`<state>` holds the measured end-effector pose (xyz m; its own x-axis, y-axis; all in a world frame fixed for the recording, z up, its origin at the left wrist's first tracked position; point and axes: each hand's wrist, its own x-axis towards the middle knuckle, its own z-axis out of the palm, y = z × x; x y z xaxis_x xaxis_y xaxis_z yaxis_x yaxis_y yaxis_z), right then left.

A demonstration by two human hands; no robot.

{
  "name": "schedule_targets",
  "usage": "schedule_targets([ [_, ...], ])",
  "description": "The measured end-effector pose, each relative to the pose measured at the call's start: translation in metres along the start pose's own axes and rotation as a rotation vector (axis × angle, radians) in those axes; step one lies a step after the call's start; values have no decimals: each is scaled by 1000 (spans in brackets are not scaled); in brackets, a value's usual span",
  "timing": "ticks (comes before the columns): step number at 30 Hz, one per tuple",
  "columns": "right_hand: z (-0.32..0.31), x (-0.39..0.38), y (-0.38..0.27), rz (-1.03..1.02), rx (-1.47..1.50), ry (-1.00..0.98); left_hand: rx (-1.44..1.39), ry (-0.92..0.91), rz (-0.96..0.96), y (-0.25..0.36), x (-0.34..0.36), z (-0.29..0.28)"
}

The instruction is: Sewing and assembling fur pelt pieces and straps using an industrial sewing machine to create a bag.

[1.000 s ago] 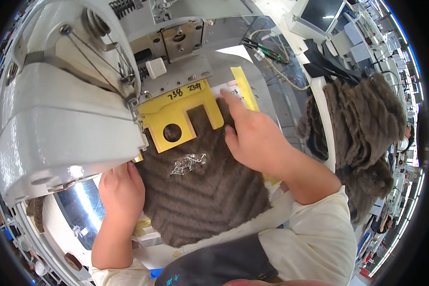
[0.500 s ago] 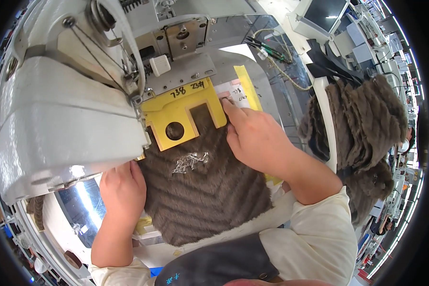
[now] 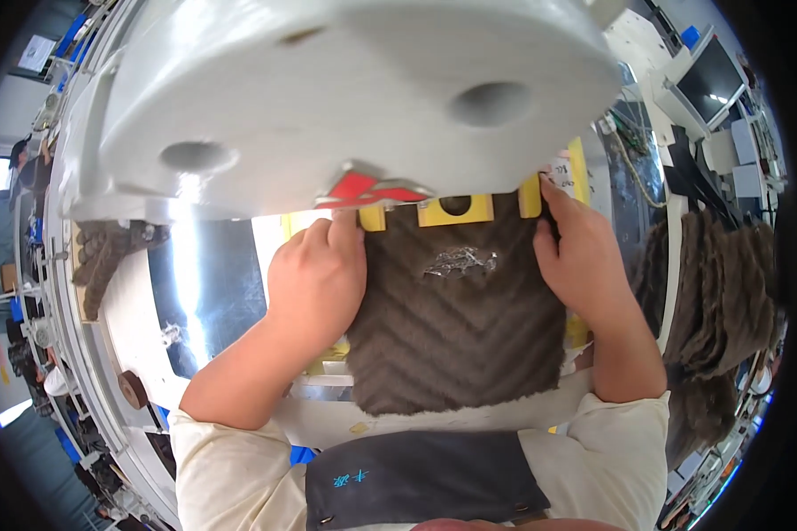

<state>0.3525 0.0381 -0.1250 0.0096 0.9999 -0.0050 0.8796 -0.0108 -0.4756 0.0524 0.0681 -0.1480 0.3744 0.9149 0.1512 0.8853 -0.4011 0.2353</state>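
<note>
the brown fur is flanked closely by the left hand and right hand; whether it is gripped cannot be told

It's grey-brown on the fur, and look at those darker stripes, angling down into Vs, row upon row! A silvery glint from the scrap on top, bright yellow on the plate. Here's the machine in glossy pale grey, its badge red with silver edging. Cream sleeves, charcoal apron with turquoise lettering, white worktop, and more brown on the stacked furs at right!
</note>
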Motion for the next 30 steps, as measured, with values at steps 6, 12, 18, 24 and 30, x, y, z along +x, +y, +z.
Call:
schedule_targets([
  [6, 2, -1, -1, -28, -1, 32, 44, 72, 66, -2, -2, 3],
  [12, 3, -1, 1, -26, -35, 27, -42, 76, 52, -3, 3, 4],
  [18, 2, 5, -11, 5, 26, -2, -30, 80, 88, -10, 8, 3],
  [24, 3, -3, 1, -17, -86, 36, 26, 108, 123, -8, -3, 12],
  [30, 0, 1, -10, 91, -77, -23, 41, 70, 151, -10, -6, 10],
])
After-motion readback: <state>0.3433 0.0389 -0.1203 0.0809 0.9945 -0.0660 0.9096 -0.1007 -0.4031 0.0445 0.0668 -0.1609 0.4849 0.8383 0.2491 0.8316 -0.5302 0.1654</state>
